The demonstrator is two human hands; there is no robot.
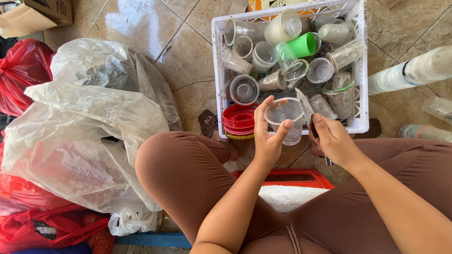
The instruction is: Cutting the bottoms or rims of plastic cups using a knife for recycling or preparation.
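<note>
Left hand [267, 136] wraps around a clear plastic cup [285, 120], thumb on the near side, fingers curled over the far rim, the cup's mouth facing up toward the camera. It hangs just above the near edge of the white plastic crate [360, 94]. Right hand [333, 140] is closed on a small knife [307, 112], the blade pointing up and away, its flat lying right beside the cup's right wall; whether metal touches plastic cannot be told. Out beyond the hands, the crate is packed with used clear cups lying every way, a green cup [302, 45] among them near the top. A stack of red lids [238, 120] sits at the crate's near left corner. Below the wrists, a red tray [301, 176] shows between the knees. Far left, big clear plastic bags [89, 122] slump on the tiled floor [141, 23], red bags [21, 70] behind them.
</note>
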